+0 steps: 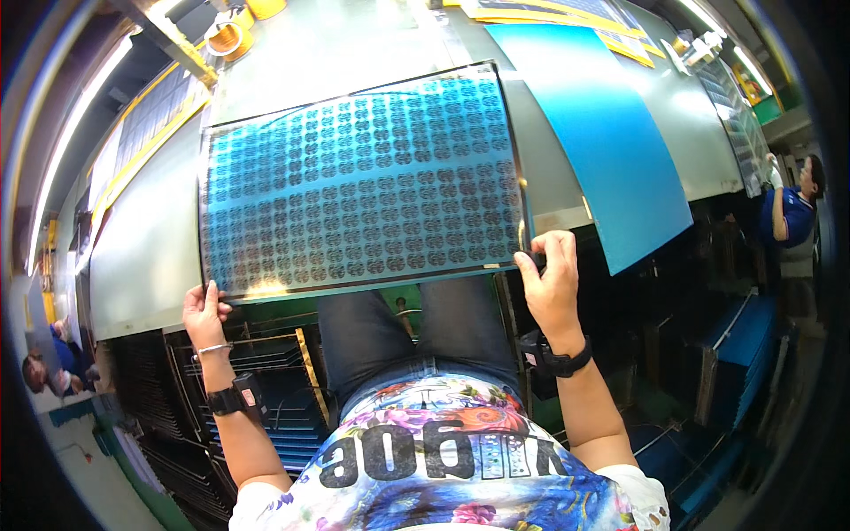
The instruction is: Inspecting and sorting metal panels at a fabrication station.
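A large rectangular film sheet (363, 186) with rows of dark round patterns and a dark border lies before me. Blue shows through it, and a blue edge shows along its lower side. It reaches over the near edge of the grey worktable (142, 274), toward my lap. At its near left corner, the thumb and fingers of my left hand (206, 317) pinch the edge. My right hand (553, 279) grips the near right corner between thumb and bent fingers. Both wrists wear black bands with small boxes.
A plain blue panel (602, 142) lies to the right, overhanging the table edge. Yellow-edged sheets (567, 13) are at the back, and a roll of amber tape (228, 41) is at the back left. Racks of blue panels (292, 416) stand below. Co-workers (792, 203) are at both sides.
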Tool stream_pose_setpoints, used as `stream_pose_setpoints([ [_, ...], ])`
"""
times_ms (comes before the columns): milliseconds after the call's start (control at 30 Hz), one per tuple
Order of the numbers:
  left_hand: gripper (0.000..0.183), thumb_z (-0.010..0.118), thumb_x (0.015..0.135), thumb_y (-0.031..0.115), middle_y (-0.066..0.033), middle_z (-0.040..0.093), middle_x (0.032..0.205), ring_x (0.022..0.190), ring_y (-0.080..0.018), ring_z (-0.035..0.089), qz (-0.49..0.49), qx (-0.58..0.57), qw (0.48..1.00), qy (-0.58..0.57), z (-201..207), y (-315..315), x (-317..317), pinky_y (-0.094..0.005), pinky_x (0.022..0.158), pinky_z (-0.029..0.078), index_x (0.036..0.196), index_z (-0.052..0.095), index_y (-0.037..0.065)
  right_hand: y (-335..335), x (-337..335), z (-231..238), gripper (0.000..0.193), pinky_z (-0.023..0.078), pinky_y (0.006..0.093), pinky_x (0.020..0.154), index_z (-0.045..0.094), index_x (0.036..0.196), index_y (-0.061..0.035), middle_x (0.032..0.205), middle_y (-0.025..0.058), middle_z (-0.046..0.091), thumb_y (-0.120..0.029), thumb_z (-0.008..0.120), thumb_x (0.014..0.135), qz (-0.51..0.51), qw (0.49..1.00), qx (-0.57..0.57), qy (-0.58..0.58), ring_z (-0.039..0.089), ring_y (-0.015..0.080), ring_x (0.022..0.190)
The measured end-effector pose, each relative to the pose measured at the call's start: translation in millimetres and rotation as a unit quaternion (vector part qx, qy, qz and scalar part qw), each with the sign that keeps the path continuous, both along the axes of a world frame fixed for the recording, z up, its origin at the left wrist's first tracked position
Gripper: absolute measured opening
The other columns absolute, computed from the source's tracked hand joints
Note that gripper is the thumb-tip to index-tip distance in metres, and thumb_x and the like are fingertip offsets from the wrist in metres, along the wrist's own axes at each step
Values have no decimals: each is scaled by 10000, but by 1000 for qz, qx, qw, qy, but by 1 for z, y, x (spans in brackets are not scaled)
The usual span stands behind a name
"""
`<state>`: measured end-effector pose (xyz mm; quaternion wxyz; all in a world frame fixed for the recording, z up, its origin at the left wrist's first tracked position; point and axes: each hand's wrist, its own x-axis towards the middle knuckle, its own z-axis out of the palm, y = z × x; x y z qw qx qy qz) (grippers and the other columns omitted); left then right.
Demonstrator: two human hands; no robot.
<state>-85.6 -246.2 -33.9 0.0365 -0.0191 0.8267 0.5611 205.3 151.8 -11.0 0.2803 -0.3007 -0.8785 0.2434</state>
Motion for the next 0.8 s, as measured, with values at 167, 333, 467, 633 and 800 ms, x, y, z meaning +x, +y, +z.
stream_pose_setpoints([
  [167,129,562,893,146,-54,626,760,525,-65,562,-14,43,998,-32,3,5,4,-159,448,395,945,540,29,-1,4,-1,214,410,383,717,488,841,-6,860,134,470,-31,661,719,-18,993,-113,-32,492,314,814],
  [333,123,548,899,135,-62,634,790,553,-75,573,-23,38,998,-34,3,-1,5,-164,471,412,973,544,37,2,-4,8,212,370,391,784,485,777,-13,907,128,469,-18,677,688,-6,1000,-9,3,460,305,893],
  [467,141,546,901,135,-62,631,794,569,-75,574,-20,33,999,-31,3,-1,6,-170,482,421,995,544,30,3,-4,3,217,374,388,779,480,770,-15,921,126,474,-26,680,687,-4,1000,10,-7,461,305,884],
  [633,148,540,903,131,-67,627,795,570,-78,575,-25,44,998,-29,5,2,8,-172,487,431,1004,545,23,1,3,1,210,402,378,725,475,774,-11,837,130,503,-48,675,719,-21,998,-43,-36,493,301,790],
  [800,166,526,911,131,-76,625,814,585,-92,591,-21,75,996,-38,2,0,7,-177,498,450,1029,547,16,-1,4,-5,195,420,365,619,464,787,0,727,137,495,-65,647,771,-43,983,-176,-21,504,298,661],
])
